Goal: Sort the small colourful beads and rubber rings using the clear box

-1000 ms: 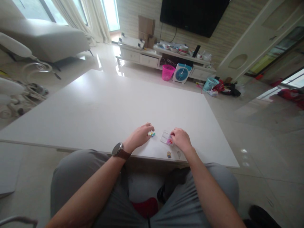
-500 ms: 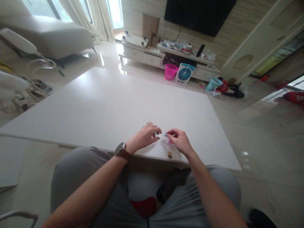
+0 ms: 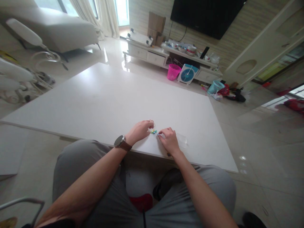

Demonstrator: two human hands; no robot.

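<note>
Small yellow, green and blue pieces, bead-like but too small to make out, lie in a cluster on the white table. Beside the cluster is my left hand, its fingers curled and thumb apart, with nothing visible held. My right hand pinches a tiny blue bead just right of the cluster. A clear plastic box is partly hidden behind that hand. Thin pale loops lie beyond my left fingertips. Under my right wrist, a small dark and yellow figure shows only in part.
The table's front edge runs close to my knees. Across the floor are a low cabinet with dishes on it, a pink basket, a blue-and-white fan and a light blue basket. A white chair stands at left.
My right hand has moved left from the clear box to the coloured pieces, carrying the tiny blue bead. My left hand has drawn back slightly left, uncovering the pieces.
</note>
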